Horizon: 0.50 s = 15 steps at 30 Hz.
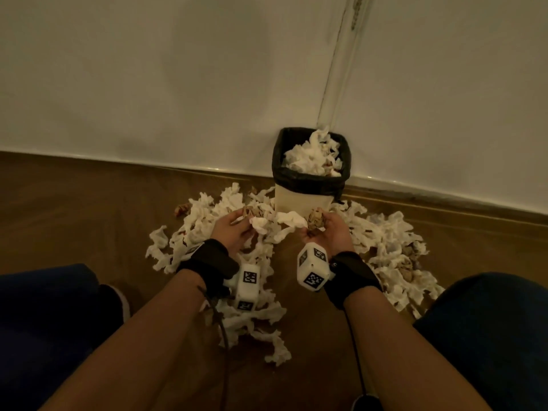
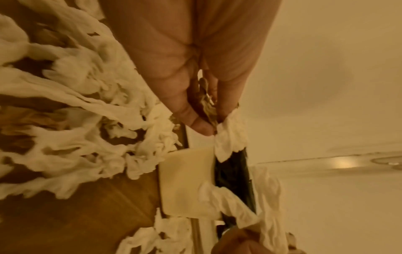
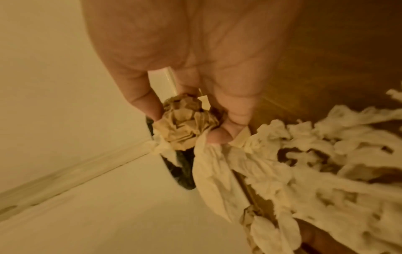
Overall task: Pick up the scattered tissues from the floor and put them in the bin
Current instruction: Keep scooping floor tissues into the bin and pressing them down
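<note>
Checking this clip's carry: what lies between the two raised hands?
In the head view, a white crumpled tissue spans the gap between the left hand and the right hand, in front of the cream bin with a black liner.

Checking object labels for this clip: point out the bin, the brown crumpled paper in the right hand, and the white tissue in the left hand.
bin (image 1: 302,200), head view, cream front wall.
brown crumpled paper (image 3: 187,122), right wrist view, middle of the wad.
white tissue (image 2: 228,144), left wrist view, hanging end.

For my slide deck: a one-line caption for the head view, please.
Both hands, left hand and right hand, carry crumpled tissues toward the nearly full bin.
</note>
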{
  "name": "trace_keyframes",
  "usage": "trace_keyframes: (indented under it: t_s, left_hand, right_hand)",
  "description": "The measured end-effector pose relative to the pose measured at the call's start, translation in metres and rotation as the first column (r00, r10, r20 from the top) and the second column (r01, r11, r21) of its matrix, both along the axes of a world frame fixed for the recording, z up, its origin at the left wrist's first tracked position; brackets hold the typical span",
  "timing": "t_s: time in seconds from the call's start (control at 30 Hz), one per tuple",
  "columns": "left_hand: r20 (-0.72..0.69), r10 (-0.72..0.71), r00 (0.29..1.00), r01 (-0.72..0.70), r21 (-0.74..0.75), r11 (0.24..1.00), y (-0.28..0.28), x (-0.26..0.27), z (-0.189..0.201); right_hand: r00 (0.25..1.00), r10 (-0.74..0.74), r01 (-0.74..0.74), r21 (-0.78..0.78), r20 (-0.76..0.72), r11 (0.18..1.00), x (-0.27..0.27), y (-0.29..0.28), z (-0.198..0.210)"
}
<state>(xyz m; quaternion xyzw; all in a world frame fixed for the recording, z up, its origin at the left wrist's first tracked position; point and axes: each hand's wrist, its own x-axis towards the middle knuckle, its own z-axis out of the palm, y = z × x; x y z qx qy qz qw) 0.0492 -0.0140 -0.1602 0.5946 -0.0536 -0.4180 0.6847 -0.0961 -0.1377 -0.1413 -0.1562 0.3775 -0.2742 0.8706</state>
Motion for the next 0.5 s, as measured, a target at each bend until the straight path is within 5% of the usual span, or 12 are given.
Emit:
trace_keyframes:
  t_s: [0.3,0.5]
  left_hand:
    - [-0.006,0.077,0.997,-0.077,-0.157,0.985,-0.035,0.022,0.058]
    - [0.06,0.119,0.991,-0.109,-0.148,0.983,-0.082,0.04,0.091]
  right_hand:
    - [0.97,-0.086,0.105,-0.073,0.225,0.992,0.005,-0.034,0.066]
    - [0.96,-0.15,0.18,-0.111,0.238,0.977,0.02,-0.071,0.102]
